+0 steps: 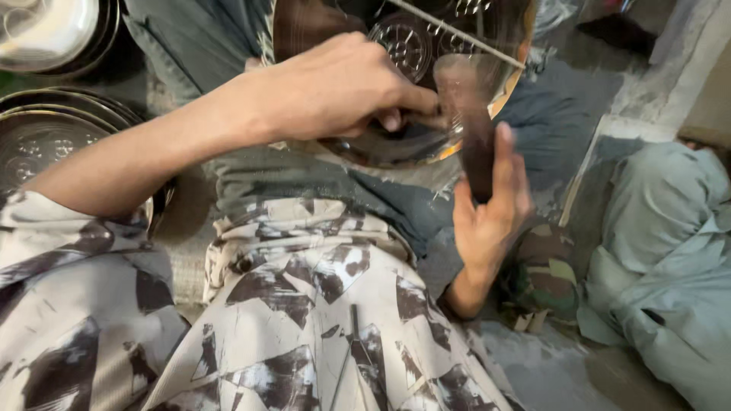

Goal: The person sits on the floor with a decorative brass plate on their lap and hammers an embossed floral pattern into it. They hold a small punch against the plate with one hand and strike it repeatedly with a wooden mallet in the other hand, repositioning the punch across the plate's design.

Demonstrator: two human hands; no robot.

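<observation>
A round shiny metal plate with punched floral patterns rests tilted on my lap at the top centre. My left hand reaches across from the left, its fingers pinched on a small dark tool held against the plate's lower part. My right hand comes up from below and grips a dark wooden mallet, blurred, which stands just right of the tool and over the plate's rim. A thin metal rod lies across the plate's upper part.
Stacks of patterned metal plates sit at the left and top left. Another person in pale grey-green clothes sits close at the right. A camouflage cloth lies by my right wrist. My patterned garment fills the foreground.
</observation>
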